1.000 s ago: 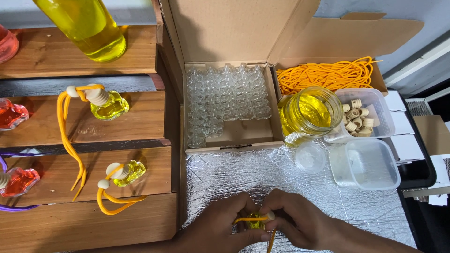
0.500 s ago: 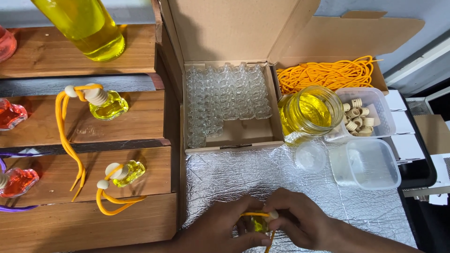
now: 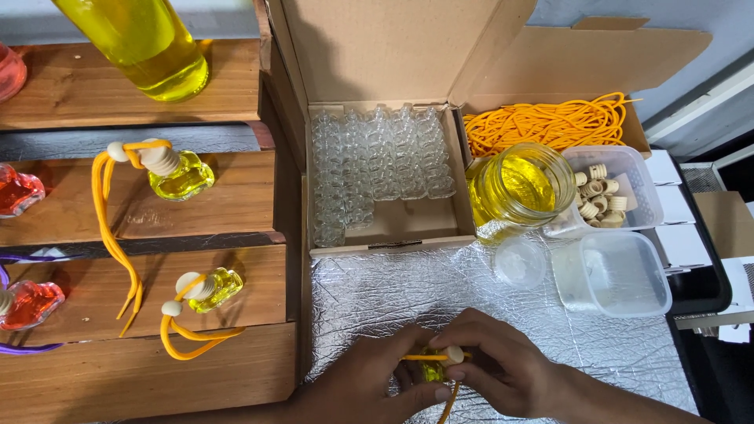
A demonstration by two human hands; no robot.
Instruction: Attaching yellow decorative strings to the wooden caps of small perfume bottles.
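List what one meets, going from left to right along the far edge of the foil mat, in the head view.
Box of empty glass vials → jar of yellow liquid → tub of wooden caps.

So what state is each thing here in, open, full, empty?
Brown cardboard box: lid up, partly filled with empty clear bottles.
Glass jar: uncapped, yellow liquid inside.
Clear plastic tub: open, empty.
Small yellow bottle: held by left hand and right hand, orange cord attached.

A small yellow-filled glass bottle (image 3: 433, 371) with an orange cord (image 3: 449, 400) is gripped by both hands, left (image 3: 369, 385) and right (image 3: 496, 367), at six o'clock on the foil-covered bench (image 3: 377, 294).
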